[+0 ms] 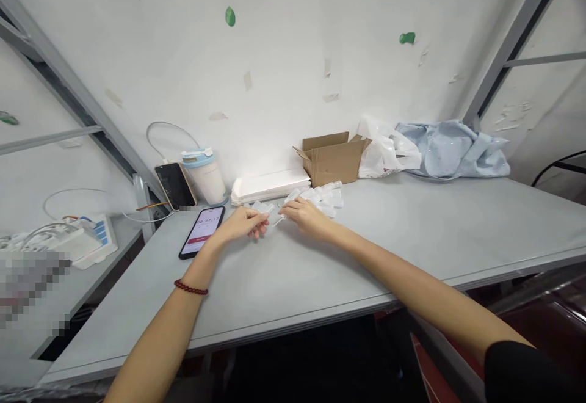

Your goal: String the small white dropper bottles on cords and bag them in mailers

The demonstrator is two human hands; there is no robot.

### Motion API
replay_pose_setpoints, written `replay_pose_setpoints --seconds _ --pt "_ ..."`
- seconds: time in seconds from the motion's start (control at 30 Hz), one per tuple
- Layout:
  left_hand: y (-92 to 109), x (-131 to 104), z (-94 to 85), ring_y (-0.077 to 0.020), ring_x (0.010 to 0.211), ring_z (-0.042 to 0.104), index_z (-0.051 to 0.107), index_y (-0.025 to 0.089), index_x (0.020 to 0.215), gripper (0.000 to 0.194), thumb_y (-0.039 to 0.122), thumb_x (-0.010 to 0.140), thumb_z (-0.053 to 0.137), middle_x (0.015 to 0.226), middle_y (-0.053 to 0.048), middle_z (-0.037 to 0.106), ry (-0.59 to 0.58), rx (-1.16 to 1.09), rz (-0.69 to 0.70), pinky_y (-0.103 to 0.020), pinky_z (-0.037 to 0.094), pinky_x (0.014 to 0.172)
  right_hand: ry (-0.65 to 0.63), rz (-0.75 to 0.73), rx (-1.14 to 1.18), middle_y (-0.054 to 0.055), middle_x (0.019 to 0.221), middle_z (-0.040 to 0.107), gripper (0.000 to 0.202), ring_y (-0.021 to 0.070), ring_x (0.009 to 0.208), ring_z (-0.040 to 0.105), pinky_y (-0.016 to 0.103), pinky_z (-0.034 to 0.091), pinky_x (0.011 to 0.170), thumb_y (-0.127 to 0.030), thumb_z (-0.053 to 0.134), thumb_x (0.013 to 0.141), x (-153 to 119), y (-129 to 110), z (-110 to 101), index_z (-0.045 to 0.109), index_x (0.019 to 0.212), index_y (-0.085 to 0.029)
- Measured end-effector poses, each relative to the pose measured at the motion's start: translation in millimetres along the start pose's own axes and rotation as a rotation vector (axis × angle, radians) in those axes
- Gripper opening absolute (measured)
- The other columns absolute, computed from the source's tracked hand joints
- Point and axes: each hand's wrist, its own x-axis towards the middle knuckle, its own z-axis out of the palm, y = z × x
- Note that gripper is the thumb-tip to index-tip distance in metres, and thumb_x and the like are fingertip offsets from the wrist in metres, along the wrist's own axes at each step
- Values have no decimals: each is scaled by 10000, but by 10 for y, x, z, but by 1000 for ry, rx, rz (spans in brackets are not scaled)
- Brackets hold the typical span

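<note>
My left hand [242, 223], with a dark red bead bracelet [191, 287] on the wrist, pinches a small clear plastic piece [270, 209] between thumb and forefinger. Just to its right, my right hand [307, 217] has its fingers closed on a thin white piece [278, 221] whose exact kind is too small to make out. Behind the right hand lies a loose pile of translucent plastic pieces [330, 197], partly covered by the fingers. A few more clear pieces [259, 206] rest behind the left hand.
A phone [201, 232] showing a timer lies left of my left hand. Behind it stand another phone [175, 184] and a blue-lidded cup [206, 177]. White flat stacked sheets [272, 184], an open cardboard box [336, 160], a white plastic bag [384, 149] and a light blue cloth bag [451, 149] line the wall.
</note>
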Motion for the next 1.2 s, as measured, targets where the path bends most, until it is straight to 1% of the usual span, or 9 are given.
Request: replay_pose_setpoints --seconds 0.07,0.17,0.3,0.47,0.63,0.77,0.87,0.93,1.2 --pt "36 -32 36 -128 537 582 634 110 820 462 559 773 534 686 -73 666 -79 -87 22 -235 412 503 63 40 45 107 1087 597 365 210 951 439 329 357 821 -25 452 832 -1 16 -37 552 1163 -139" --pt "70 -59 83 -128 562 585 617 107 937 536 608 776 516 730 -74 662 -122 -213 39 -242 420 518 115 83 73 121 1038 607 324 212 933 445 345 374 844 -50 447 848 -11 -7 -98 563 1143 -118" --pt "76 -60 88 -125 582 586 614 115 928 543 625 784 493 752 -73 659 -136 -295 64 -243 415 533 104 105 100 124 990 610 286 222 914 451 358 394 800 -124 442 876 -30 -71 -146 581 1126 -122" --pt "76 -74 54 -110 580 564 641 133 829 411 534 746 602 749 -53 660 -146 -212 103 -237 409 544 90 155 89 124 945 595 280 220 901 443 361 387 818 -173 422 896 -36 -72 -165 600 1104 -113" --pt "108 -100 42 -117 584 568 657 137 797 362 488 770 572 733 -51 656 -109 -100 105 -241 420 540 103 177 134 129 910 597 287 211 866 449 351 388 829 -200 398 910 -35 -60 -201 613 1052 -74" --pt "118 -111 28 -131 620 592 647 142 888 320 425 743 609 758 -52 663 -77 -39 101 -245 434 552 134 168 183 109 884 603 260 203 844 458 341 390 804 -203 400 906 -37 -68 -215 618 998 -95" --pt "96 -95 31 -142 643 602 610 136 1012 389 400 727 628 744 -46 660 -66 -35 118 -249 445 561 152 173 203 99 865 605 241 203 840 462 338 386 791 -205 404 902 -36 -68 -211 618 964 -113" --pt "74 -74 47 -143 644 603 595 134 1044 417 397 722 633 752 -48 661 -63 -40 134 -249 447 558 152 182 220 98 867 608 239 202 845 468 336 383 792 -209 402 903 -35 -68 -209 616 956 -118" --pt "46 -30 129 -121 567 574 631 130 835 328 444 748 590 738 -61 656 -84 -28 166 -240 435 514 139 203 284 96 897 625 235 196 858 492 330 374 814 -221 405 897 -29 -90 -218 619 925 -128"
